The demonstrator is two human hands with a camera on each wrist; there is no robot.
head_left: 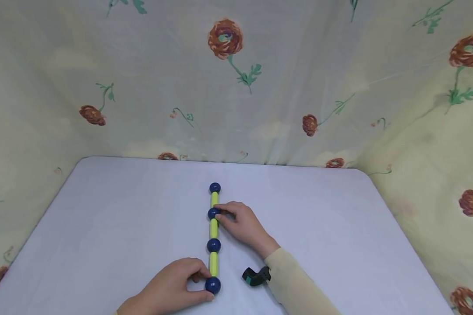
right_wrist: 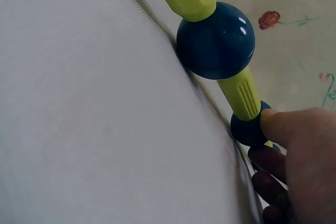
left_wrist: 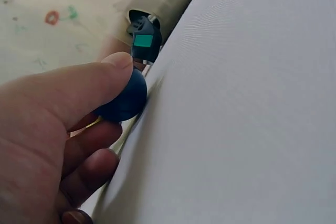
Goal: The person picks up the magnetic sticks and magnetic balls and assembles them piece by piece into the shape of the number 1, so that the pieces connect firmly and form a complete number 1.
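A straight chain of dark blue balls joined by three yellow-green ribbed rods [head_left: 213,264] lies on the white table, running away from me. At its near end, my left hand [head_left: 170,286] pinches the nearest blue ball [left_wrist: 128,98] between thumb and fingers. Farther up, my right hand [head_left: 242,223] comes from the right and pinches another blue ball [right_wrist: 248,129], the second from the far end. Between the hands sits a blue ball [head_left: 213,245] with a rod on either side. The far-end ball [head_left: 215,187] is untouched, beyond the right fingertips.
A black wrist camera [head_left: 256,276] with a teal patch sticks out from the right sleeve [head_left: 295,280], just right of the chain. The white table [head_left: 319,210] has rounded far corners. Flower-printed cloth [head_left: 276,109] hangs behind it and along both sides.
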